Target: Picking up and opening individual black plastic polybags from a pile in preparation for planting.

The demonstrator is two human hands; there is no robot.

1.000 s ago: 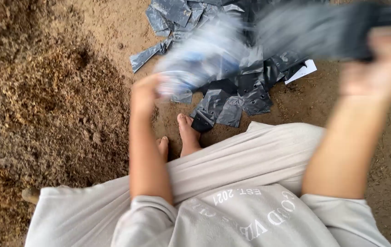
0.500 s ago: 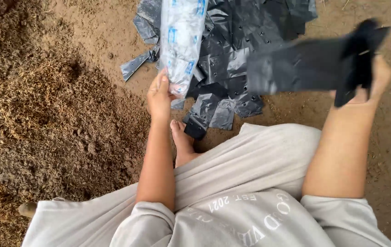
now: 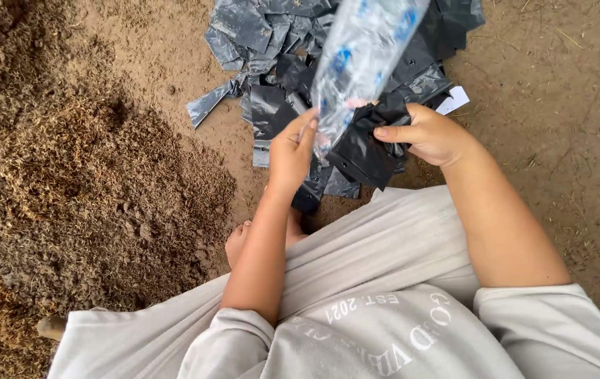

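Observation:
My left hand [image 3: 291, 151] grips the lower end of a clear plastic wrapper [image 3: 363, 60] with blue print, which sticks up and away from me. My right hand [image 3: 427, 133] is closed on a black plastic bag [image 3: 364, 147] with small punched holes, held right against the wrapper's lower end. Both hands meet above a heap of flat black plastic bags [image 3: 293, 42] lying on the ground in front of me. My bare foot [image 3: 238, 242] shows just below my left forearm.
A mound of brown, fibrous soil mix [image 3: 68, 182] fills the left side. Bare sandy ground [image 3: 559, 91] stretches on the right. A small white card [image 3: 452, 100] lies by the bag heap. My grey clothing covers the lower frame.
My right hand has swung in from the far right with the black bag and now meets my left hand. The clear wrapper has tilted to the right.

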